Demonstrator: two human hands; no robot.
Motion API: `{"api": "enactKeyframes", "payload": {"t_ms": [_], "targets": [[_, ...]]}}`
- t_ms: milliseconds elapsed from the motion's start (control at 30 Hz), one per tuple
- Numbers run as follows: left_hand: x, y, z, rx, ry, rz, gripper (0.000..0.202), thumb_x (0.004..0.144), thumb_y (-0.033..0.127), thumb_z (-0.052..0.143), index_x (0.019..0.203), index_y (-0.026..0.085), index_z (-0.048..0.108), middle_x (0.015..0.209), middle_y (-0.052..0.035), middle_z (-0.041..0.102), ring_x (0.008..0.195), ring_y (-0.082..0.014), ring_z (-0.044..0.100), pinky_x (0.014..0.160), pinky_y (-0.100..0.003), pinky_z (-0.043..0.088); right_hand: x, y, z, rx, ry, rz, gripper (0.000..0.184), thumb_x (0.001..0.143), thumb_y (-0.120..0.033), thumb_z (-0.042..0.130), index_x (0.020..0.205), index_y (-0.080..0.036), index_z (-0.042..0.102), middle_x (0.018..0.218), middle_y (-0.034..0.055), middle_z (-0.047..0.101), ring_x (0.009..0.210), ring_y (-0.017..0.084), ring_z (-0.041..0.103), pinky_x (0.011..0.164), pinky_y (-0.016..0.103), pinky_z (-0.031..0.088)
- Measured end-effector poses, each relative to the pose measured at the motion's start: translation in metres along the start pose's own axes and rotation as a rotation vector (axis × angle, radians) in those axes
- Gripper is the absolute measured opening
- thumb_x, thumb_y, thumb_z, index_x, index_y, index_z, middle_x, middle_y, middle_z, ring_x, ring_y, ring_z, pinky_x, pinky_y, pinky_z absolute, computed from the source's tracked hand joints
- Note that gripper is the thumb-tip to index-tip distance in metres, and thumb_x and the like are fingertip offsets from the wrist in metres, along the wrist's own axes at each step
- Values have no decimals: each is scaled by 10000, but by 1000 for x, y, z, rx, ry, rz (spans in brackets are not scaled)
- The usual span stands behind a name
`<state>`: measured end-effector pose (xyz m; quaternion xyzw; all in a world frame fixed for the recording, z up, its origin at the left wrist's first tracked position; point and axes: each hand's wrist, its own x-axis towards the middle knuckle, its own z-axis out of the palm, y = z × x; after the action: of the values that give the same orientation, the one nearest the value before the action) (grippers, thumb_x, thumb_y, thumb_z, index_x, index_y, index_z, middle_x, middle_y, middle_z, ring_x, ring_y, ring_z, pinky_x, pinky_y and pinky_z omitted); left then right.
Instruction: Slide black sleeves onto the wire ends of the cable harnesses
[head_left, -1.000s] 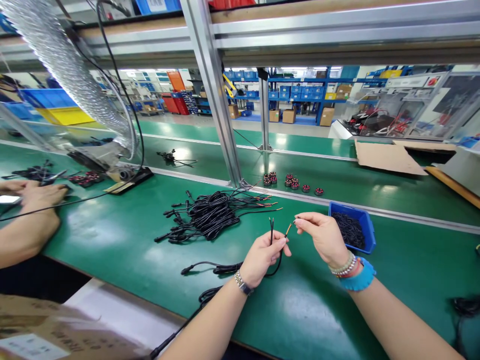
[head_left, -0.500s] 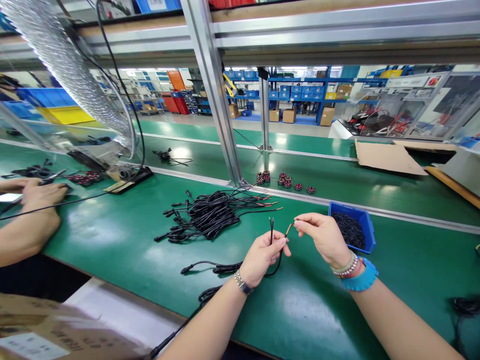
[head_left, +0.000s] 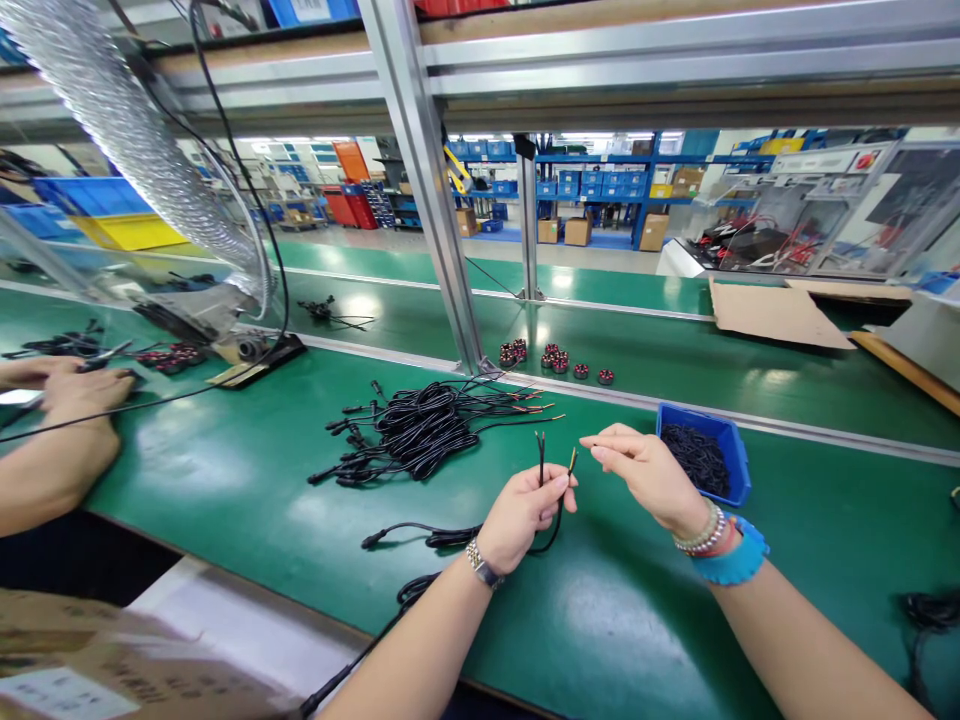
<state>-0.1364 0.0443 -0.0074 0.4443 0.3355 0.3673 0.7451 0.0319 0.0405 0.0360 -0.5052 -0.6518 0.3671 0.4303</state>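
My left hand [head_left: 529,510] is closed around a black cable [head_left: 553,535], its split wire ends standing up from the fingers. One pair is dark-tipped; another end [head_left: 573,461] shows a yellowish wire. Just right of it, my right hand [head_left: 645,470] pinches a small black piece, mostly hidden by thumb and finger. That hand is slightly apart from the wire ends. Behind it a blue bin [head_left: 739,462] holds many short black pieces [head_left: 694,460]. A coiled black cable [head_left: 450,538] with a plug lies left of my left hand.
A heap of black cables [head_left: 427,430] with bare ends lies on the green table [head_left: 247,470]. Small red-black round parts [head_left: 555,358] ride on the green belt [head_left: 660,355] behind. A metal post [head_left: 427,190] rises there. Another person's hands [head_left: 82,390] work at left.
My right hand has shifted slightly, leaving a small gap from the wire end. My left hand has barely moved. The round parts and the cables on the belt have slid left.
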Motion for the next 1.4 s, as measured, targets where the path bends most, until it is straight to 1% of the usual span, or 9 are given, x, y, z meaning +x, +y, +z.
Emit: {"api": "enactKeyframes", "payload": {"t_ms": [333, 600, 767, 967, 1033, 1100, 1167, 1233, 1400], "targets": [[-1, -1, 0, 17, -112, -80, 209, 750, 325, 577, 773, 122, 539, 555, 8, 528, 398, -16, 194, 389, -190, 84, 1, -3, 0, 250, 11, 104, 217, 711, -282, 606, 865, -139, 658, 698, 28, 633, 605, 112, 554, 631, 273, 455], [-1, -2, 0, 30, -121, -87, 212, 752, 328, 574, 775, 121, 538, 550, 6, 533, 391, -14, 192, 388, -192, 78, -1, -7, -2, 168, -35, 99, 215, 731, -279, 584, 878, -146, 667, 630, 14, 625, 644, 131, 578, 680, 288, 463], [-1, -2, -1, 17, -127, -83, 204, 757, 319, 571, 781, 119, 536, 551, 6, 531, 391, -13, 191, 384, -186, 79, 0, -2, -2, 124, -91, 80, 221, 737, -261, 567, 896, -139, 660, 738, 43, 659, 656, 132, 582, 658, 281, 467], [-1, -1, 0, -13, -111, -76, 196, 759, 322, 571, 785, 134, 522, 561, 12, 525, 402, -16, 196, 383, -172, 91, -2, 5, 1, 108, -198, 7, 403, 741, -213, 531, 1135, -129, 542, 825, 53, 671, 716, 135, 599, 710, 292, 479], [-1, -1, 0, -6, -91, -81, 217, 749, 327, 584, 818, 128, 537, 568, 15, 512, 410, -17, 203, 382, -170, 97, 3, 9, -16, -12, -156, 7, 427, 754, -245, 513, 1168, -137, 514, 879, 61, 670, 738, 146, 607, 690, 284, 482], [-1, 0, 1, -11, -63, -77, 237, 738, 328, 598, 836, 118, 547, 581, 16, 501, 420, -18, 208, 383, -168, 102, 11, 17, -43, -334, -15, 49, 312, 775, -280, 480, 1027, -146, 607, 923, 72, 664, 781, 168, 612, 696, 279, 472], [-1, 1, 1, -31, -42, -62, 231, 735, 323, 603, 816, 116, 542, 599, 10, 504, 430, -19, 213, 385, -165, 104, 19, 29, -69, -795, 64, 196, 244, 775, -246, 449, 821, -158, 672, 877, 79, 670, 834, 203, 611, 751, 297, 444], [-2, 1, 1, -51, -30, -43, 217, 734, 316, 606, 792, 121, 528, 624, 4, 516, 438, -19, 223, 385, -159, 107, 25, 43, -85, -1057, 27, 382, 227, 740, -221, 469, 723, -152, 684, 810, 110, 672, 811, 239, 620, 725, 320, 439], [-2, 1, 2, -53, 15, 1, 215, 710, 294, 633, 741, 125, 502, 649, -2, 534, 443, -16, 229, 382, -156, 115, 27, 71, -82, -1121, -11, 514, 208, 687, -180, 508, 749, -111, 694, 795, 182, 662, 732, 256, 633, 627, 312, 436]]}}
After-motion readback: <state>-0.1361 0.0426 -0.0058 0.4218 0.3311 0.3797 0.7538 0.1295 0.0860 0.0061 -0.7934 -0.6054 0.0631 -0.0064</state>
